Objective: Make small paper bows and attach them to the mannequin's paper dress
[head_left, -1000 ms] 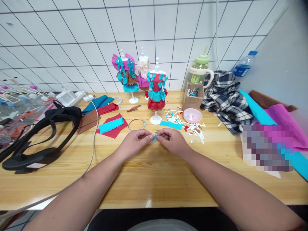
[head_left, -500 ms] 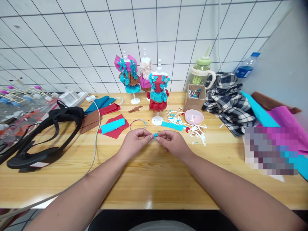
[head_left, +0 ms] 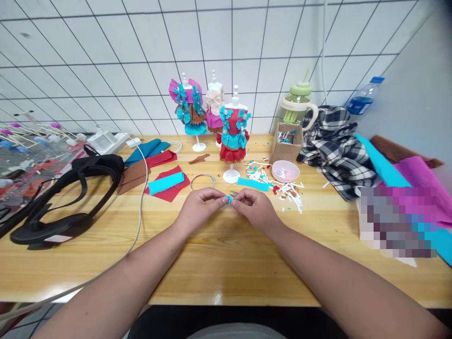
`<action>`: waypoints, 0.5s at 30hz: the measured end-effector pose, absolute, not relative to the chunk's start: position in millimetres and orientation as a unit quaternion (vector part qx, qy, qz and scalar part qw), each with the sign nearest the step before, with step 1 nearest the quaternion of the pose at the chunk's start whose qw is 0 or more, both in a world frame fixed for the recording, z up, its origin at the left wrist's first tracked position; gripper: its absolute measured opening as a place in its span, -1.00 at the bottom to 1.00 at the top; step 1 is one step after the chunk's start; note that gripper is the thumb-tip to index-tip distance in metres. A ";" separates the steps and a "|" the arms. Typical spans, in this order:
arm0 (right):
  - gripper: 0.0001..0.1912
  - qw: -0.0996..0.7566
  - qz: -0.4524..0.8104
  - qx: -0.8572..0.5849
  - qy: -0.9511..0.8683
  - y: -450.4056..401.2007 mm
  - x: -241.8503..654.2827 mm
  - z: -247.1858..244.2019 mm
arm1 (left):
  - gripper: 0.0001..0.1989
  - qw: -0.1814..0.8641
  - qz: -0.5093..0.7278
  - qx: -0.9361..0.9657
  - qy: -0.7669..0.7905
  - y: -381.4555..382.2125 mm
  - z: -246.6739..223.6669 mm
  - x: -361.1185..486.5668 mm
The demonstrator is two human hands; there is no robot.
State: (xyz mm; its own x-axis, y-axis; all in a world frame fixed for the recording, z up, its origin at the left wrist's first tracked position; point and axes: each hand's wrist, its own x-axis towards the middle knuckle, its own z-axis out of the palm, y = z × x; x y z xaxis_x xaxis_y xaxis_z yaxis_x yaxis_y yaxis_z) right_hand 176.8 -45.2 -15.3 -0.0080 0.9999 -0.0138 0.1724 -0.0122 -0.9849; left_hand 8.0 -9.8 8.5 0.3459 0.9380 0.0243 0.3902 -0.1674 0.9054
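Observation:
A small blue paper piece point(head_left: 229, 199) is pinched between the fingertips of my left hand point(head_left: 205, 205) and my right hand point(head_left: 253, 206), low over the wooden table. Pointed metal tips point(head_left: 233, 193) show just behind the fingers; the rest of that tool is hidden. Beyond my hands stands a small dress form point(head_left: 235, 125) in a red and blue paper dress. A blue strip point(head_left: 253, 184) lies right of its base. To the left, a metal ring point(head_left: 202, 175) rests near a folded blue strip point(head_left: 166, 183) on red paper point(head_left: 172, 194).
White and coloured scraps point(head_left: 289, 192) surround a pink bowl point(head_left: 285, 171). Behind are a cardboard box point(head_left: 286, 149), a green-lidded jug point(head_left: 297, 106) and checked cloth point(head_left: 328, 141). A black headset point(head_left: 95, 165) and cable point(head_left: 140, 207) lie left. Two other dress forms point(head_left: 190, 110) point(head_left: 214, 106) stand behind.
The view has shifted slightly. My fingertips have come closer together around the blue piece, and more of the metal tips shows behind them.

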 end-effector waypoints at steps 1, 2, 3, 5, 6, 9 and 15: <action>-0.82 0.452 0.472 -0.536 -0.534 -44.7 176.6 -16.2 | -0.77 0.438 0.321 0.692 0.476 -9.7 8.1 7.9; -0.82 0.454 0.482 -0.531 -0.529 -44.2 176.6 -17.4 | -0.77 0.439 0.324 0.691 0.474 -9.5 7.7 7.8; -0.83 0.456 0.488 -0.528 -0.525 -43.8 176.6 -18.5 | -0.77 0.437 0.324 0.692 0.474 -9.4 7.5 7.8; -0.80 0.460 0.484 -0.529 -0.523 -43.6 176.7 -19.8 | -0.78 0.425 0.317 0.703 0.474 -9.3 7.5 8.0; -0.77 0.464 0.478 -0.530 -0.525 -43.7 176.8 -19.9 | -0.78 0.415 0.313 0.711 0.474 -9.4 7.7 8.1; -0.78 0.472 0.451 -0.529 -0.542 -44.3 177.1 -18.3 | -0.80 0.385 0.303 0.734 0.471 -10.2 8.2 8.5; -0.81 0.490 0.493 -0.504 -0.513 -41.2 178.0 -19.5 | -0.79 0.389 0.297 0.736 0.468 -9.8 6.5 7.9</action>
